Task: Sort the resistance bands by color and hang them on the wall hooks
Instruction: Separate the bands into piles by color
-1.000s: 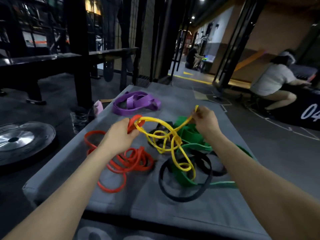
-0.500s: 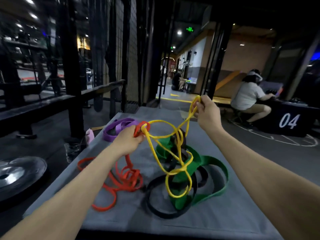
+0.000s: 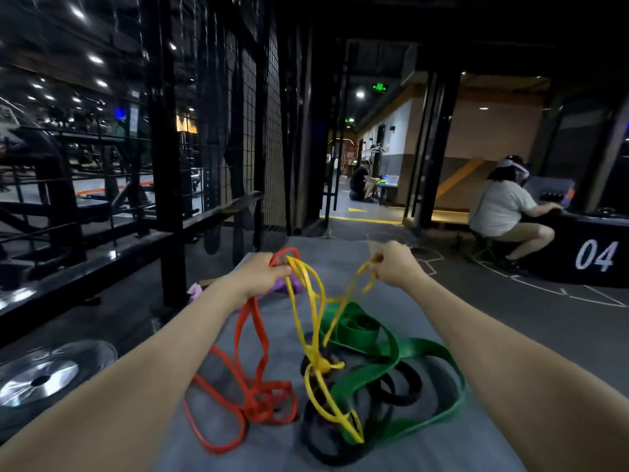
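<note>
On the grey mat lies a tangle of resistance bands. My left hand grips the red bands and one end of the yellow bands, lifted above the mat. My right hand pinches the other end of the yellow bands, which stretch down into a knot over the heap. Wide green bands and black bands lie under the yellow. Purple bands peek out behind my left hand.
A black steel rack and wire mesh wall stand left of the mat. A weight plate lies on the floor at left. A seated person is at a dark box marked 04 on the right.
Both hands have come closer together and level, lifting the red and yellow bands higher; the yellow knot now hangs lower over the green and black bands. The view has tilted upward.
</note>
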A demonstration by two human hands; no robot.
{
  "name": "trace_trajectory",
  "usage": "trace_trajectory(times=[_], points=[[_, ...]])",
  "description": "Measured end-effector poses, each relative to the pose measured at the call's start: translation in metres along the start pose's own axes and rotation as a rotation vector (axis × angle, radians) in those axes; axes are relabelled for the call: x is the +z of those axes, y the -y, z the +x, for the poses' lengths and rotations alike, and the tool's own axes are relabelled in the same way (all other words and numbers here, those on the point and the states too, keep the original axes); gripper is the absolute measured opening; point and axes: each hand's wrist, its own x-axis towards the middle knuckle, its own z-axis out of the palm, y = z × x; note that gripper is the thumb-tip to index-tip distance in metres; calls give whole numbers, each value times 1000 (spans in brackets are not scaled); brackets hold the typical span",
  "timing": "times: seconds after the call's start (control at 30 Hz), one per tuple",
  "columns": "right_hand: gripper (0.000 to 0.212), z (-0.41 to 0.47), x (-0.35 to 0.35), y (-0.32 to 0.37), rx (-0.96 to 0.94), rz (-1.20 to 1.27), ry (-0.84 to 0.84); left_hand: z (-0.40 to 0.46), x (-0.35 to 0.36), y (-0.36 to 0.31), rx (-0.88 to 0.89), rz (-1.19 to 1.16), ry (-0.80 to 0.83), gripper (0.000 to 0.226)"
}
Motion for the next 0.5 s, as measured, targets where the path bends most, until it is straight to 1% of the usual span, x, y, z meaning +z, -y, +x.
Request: trace_trajectory(times=[0.07,0.1,0.13,0.17,0.2,0.23,0.27,0.3,0.33,0.37,0.4,0.43,0.5], points=[[26,0,7,1,-15,-42,58,5,-3,-9,-23,-166,28,10],[33,0,7,6,-38,-9,56,7,-4,-15,-18,-220,48,7],[37,0,6,13,-91,79,40,9,-6,-22,-3,-235,69,5],[37,-2,4,23,-151,230,40,12,-7,-29,13,-209,88,5],[32,-5,1,35,-214,435,75,15,-7,-36,25,-158,106,8],[26,-8,-2,48,-267,645,166,18,-8,-42,28,-107,118,13],[26,-12,-4,59,-328,817,273,20,-8,-48,25,-84,122,17],[30,-12,-1,66,-382,926,352,22,-9,-54,14,-97,121,18],[38,-10,4,69,-401,975,391,22,-12,-61,4,-150,122,19],[47,-8,9,70,-381,977,399,23,-15,-68,-4,-225,129,20],[50,-8,12,71,-339,954,384,23,-19,-75,-5,-294,139,22],[44,-8,16,70,-302,909,355,23,-23,-81,3,-338,155,24],[18,-6,24,65,-257,833,336,24,-32,-90,27,-364,185,25]])
